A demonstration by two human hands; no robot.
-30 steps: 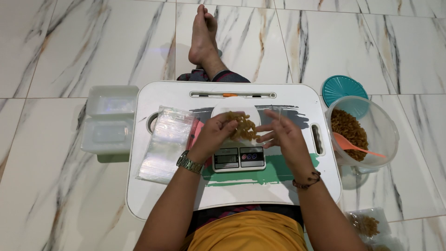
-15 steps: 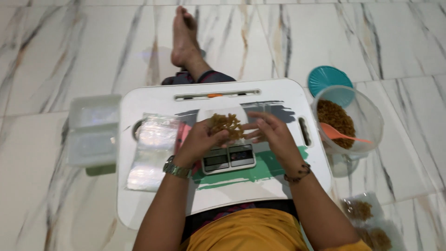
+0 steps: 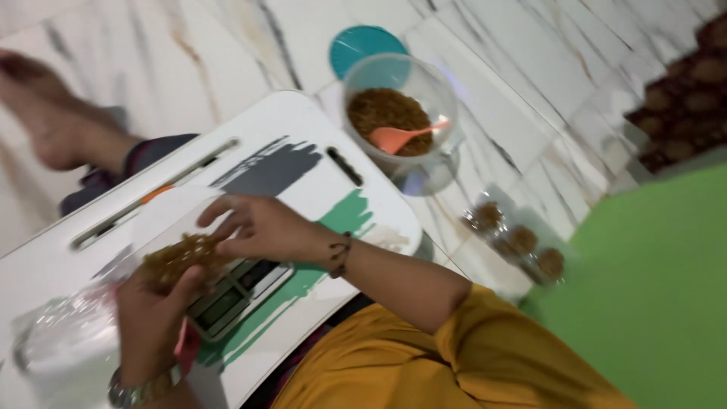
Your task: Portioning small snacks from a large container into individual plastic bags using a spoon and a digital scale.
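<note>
Snack bag (image 3: 178, 257), clear and filled with brown crumbly bits, sits over the small scale (image 3: 238, 291) on the white lap table (image 3: 303, 140). The left hand (image 3: 151, 318) cups it from below, fingers curled shut on it; the right hand (image 3: 257, 227) pinches its top edge. The step looks like weighing or closing a portion, which calls for a steady grip. The tub (image 3: 397, 113) of the same snack with a pink spoon (image 3: 401, 136) stands apart on the floor.
</note>
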